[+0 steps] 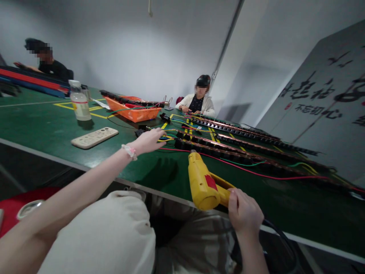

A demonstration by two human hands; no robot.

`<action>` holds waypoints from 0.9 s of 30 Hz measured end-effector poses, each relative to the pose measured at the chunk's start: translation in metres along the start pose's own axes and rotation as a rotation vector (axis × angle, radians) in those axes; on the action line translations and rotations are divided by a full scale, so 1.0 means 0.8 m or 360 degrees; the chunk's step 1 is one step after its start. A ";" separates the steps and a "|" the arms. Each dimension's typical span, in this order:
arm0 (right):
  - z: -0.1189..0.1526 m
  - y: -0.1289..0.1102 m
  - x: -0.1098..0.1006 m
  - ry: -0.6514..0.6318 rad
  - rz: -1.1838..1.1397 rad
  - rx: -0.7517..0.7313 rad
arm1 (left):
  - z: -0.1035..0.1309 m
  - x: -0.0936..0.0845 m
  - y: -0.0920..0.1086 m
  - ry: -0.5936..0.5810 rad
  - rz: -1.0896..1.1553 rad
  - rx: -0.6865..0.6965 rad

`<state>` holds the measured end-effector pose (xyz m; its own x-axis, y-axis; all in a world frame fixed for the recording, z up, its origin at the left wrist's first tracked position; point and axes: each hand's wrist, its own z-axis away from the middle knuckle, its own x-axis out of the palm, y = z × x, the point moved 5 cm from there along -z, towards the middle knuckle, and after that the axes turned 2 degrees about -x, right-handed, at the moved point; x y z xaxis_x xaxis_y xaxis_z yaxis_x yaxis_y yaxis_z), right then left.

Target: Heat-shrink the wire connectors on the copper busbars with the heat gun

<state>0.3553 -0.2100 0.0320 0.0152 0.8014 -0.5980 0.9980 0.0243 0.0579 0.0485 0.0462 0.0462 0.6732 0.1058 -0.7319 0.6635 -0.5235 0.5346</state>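
Observation:
My right hand (245, 213) is wrapped around the handle of a yellow heat gun (201, 182) with a red patch. The heat gun's nozzle points away from me, toward a long dark strip (216, 148) with copper-coloured wires along it. Over the table, my left hand (149, 140) reaches out with its fingers stretched and apart, beside the coloured wires (170, 137) at the strip's left end. Whether the fingertips touch those wires I cannot tell. A red wire (245, 166) runs along the near side of the strip.
More wired strips (236, 129) lie farther back on the green table (125, 173). To the left are an orange basket (137, 114), a bottle (80, 104) and a beige phone (94, 137). Two people (196, 101) sit beyond. A black cable (281, 236) hangs by my right wrist.

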 end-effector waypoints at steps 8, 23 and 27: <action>0.000 0.000 0.001 0.0040 0.0045 -0.0027 | 0.034 0.024 -0.016 -0.0183 -0.0464 0.0080; -0.013 -0.059 0.005 0.0059 -0.0010 -0.0016 | 0.035 0.014 -0.034 -0.0099 -0.0048 -0.0101; -0.019 -0.081 0.017 0.0025 -0.0102 -0.0027 | 0.035 0.014 -0.033 -0.0103 -0.0028 -0.0090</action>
<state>0.2896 -0.1919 0.0325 -0.0500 0.8071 -0.5883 0.9957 0.0861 0.0335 0.0294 0.0379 0.0123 0.6400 0.0589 -0.7661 0.6936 -0.4732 0.5431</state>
